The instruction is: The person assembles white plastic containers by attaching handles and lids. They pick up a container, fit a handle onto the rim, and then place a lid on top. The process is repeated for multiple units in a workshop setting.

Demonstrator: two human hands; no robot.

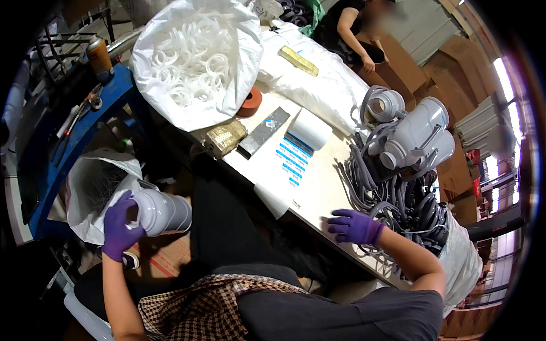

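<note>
My left hand (120,228), in a purple glove, grips the rim of a grey plastic canister (166,212) with a wide collar. The canister lies on its side beside my leg, next to an open white sack (85,182). Over the table's near edge, my right hand (354,227), gloved in purple too, has its fingers stretched apart and holds nothing. Close to it lies a heap of grey straps or hoses (409,216). More grey canisters (418,131) stand behind that heap. On the white table (324,196) a label sheet (293,159) with blue stickers runs from a white roll (311,129).
A large white bag (142,85) of translucent rings stands at the back left. Near it are a dark metal bar (263,132), a tape-wrapped block (226,138) and an orange tape roll (251,103). A spray can (99,55) sits by a blue frame (116,85). Another person (350,28) is beyond the table.
</note>
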